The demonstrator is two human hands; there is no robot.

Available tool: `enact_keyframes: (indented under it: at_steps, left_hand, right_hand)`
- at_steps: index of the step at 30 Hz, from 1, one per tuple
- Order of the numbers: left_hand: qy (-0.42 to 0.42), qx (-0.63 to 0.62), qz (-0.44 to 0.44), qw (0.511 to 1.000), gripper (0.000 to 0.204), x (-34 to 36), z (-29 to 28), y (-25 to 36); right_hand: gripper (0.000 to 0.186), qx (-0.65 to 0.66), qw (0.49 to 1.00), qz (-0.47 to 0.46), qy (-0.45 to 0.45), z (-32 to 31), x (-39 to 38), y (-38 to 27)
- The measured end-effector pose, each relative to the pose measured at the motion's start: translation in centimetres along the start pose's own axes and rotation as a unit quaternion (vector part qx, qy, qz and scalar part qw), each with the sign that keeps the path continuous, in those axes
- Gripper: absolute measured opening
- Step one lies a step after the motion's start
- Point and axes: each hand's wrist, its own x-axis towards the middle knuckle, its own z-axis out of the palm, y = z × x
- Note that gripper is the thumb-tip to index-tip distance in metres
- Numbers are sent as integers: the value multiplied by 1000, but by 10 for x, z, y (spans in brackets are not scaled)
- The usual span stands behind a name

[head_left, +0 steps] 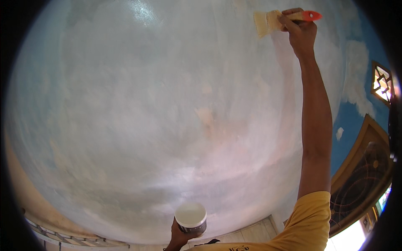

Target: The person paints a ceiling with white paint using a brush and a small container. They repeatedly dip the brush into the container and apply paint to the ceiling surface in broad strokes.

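Paintbrush (273, 21) with pale bristles and red-tipped handle, up high at the head view's upper right, right hand (302, 33) closed around it, cloudy painted surface (146, 104) behind, contact hard to tell from here, left hand (178, 237) below, curled around a white-rimmed tub (193, 229).

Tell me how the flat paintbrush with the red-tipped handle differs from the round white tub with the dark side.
The flat, pale-bristled paintbrush with the red-tipped handle is long and points sideways; the round white tub with the dark side is hollow, its open top showing. The paintbrush is high in the picture, in the right hand; the tub is low, in the left hand. Both are held.
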Motion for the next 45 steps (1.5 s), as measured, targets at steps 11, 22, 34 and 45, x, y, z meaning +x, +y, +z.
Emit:
enact_keyframes:
  at_steps: [11,22,34,45]
  left_hand:
    - [-76,-49,20,996,99,-4,20,6]
    - [-42,-49,22,998,98,-16,11,-6]
    - [-40,-23,27,999,98,-16,6,-6]
    - [-29,-6,-17,999,100,-27,6,-6]
  right_hand:
    - [15,-246,962,-120,0,-10,17,-14]
    - [20,-105,946,-251,-174,38,-92,-60]
    - [22,-98,924,-154,-335,76,-252,-95]
    - [20,-8,982,-183,-45,4,-181,-42]
